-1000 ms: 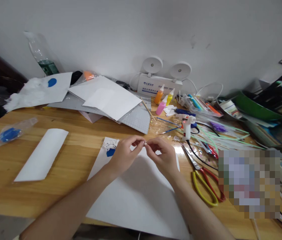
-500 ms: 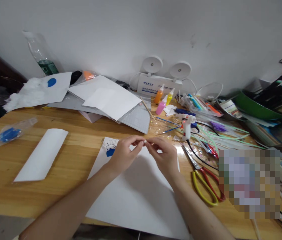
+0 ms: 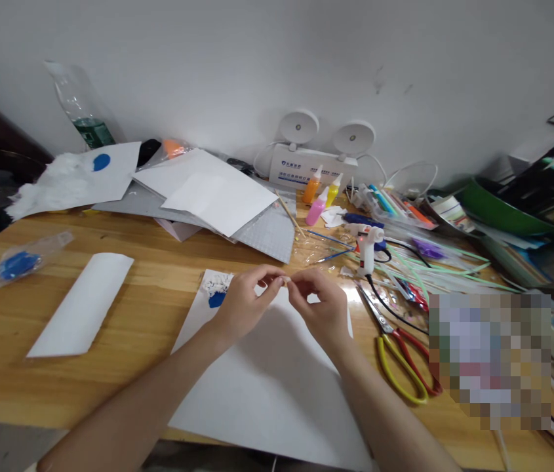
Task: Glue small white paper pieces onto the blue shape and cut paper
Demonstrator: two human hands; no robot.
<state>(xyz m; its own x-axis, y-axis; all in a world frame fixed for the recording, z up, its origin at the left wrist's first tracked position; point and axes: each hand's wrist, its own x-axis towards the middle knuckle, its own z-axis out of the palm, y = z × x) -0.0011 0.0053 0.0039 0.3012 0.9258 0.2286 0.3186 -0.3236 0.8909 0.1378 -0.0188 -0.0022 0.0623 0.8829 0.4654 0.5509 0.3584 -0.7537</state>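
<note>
My left hand (image 3: pixel 250 298) and my right hand (image 3: pixel 320 305) meet over a large white paper sheet (image 3: pixel 267 393). Between their pinched fingertips is a tiny white piece (image 3: pixel 285 280), too small to tell its material. Both hands have their fingers closed on it. On the sheet's upper left corner lie a crumbly white patch (image 3: pixel 216 282) and a blue patch (image 3: pixel 216 299), partly hidden by my left hand. To the right of the sheet lie scissors (image 3: pixel 392 334) with one yellow and one red handle.
A curled white paper strip (image 3: pixel 82 305) and a bag of blue material (image 3: pixel 18 264) lie to the left. Behind are stacked white sheets (image 3: pixel 217 190) and small paint bottles (image 3: pixel 316 207). A white glue gun (image 3: pixel 367 249) stands at the right, its cord running past the scissors.
The fingertips have shifted very slightly around the small white piece. Everything else looks the same.
</note>
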